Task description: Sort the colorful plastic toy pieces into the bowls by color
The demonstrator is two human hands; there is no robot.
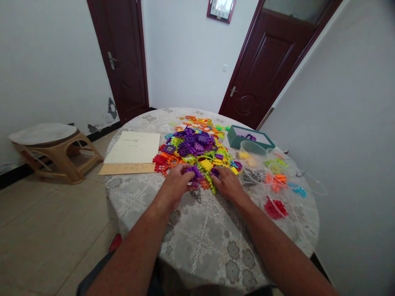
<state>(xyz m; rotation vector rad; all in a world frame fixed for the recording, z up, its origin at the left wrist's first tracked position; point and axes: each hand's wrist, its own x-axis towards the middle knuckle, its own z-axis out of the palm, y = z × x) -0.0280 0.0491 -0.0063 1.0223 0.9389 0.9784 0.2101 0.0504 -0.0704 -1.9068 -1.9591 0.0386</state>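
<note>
A heap of colourful plastic building pieces (202, 144) lies on the table, with purple gear-edged and square-holed ones on top and yellow, green, orange and red ones around them. At the heap's near edge, my left hand (175, 181) is closed around purple plastic building pieces (195, 172), thumb on top. My right hand (228, 183) reaches into the near right side of the heap, its fingers curled on a purple piece (216, 172) that they partly hide. Between the hands lies a lime-green piece (212, 185).
On the right stand clear plastic tubs (254, 154) with sorted pieces, including red ones (275, 207) and orange ones (277, 181). Behind them is a green box (235, 141) holding purple pieces. Paper sheets (134, 148) lie left on the patterned tablecloth (200, 230). A stool (58, 152) stands farther left.
</note>
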